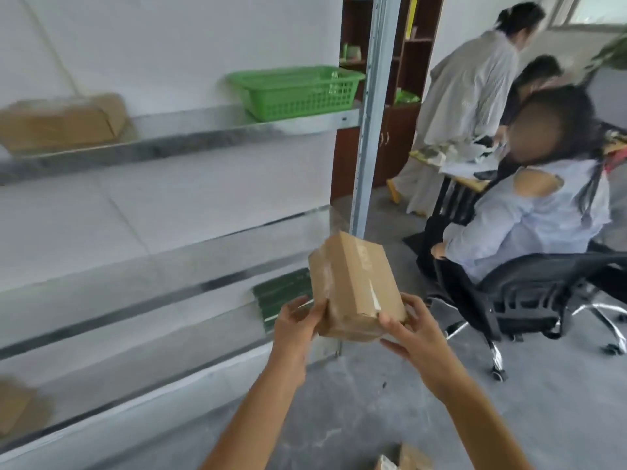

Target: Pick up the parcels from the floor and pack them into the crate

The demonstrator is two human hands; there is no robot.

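Observation:
A brown cardboard parcel (pixel 353 283) with clear tape is held up in front of me, tilted, between both hands. My left hand (pixel 300 320) grips its lower left side, and my right hand (pixel 412 329) grips its lower right corner. The green plastic crate (pixel 295 91) stands on the upper metal shelf, well above and behind the parcel. More parcels (pixel 403 461) lie on the grey floor at the bottom edge, only partly in view.
Metal shelving (pixel 176 137) fills the left, with a cardboard box (pixel 61 122) on the upper shelf and another (pixel 17 407) low left. A flat green item (pixel 281 296) lies on a lower shelf. A person sits in an office chair (pixel 529 293) at right; another stands behind.

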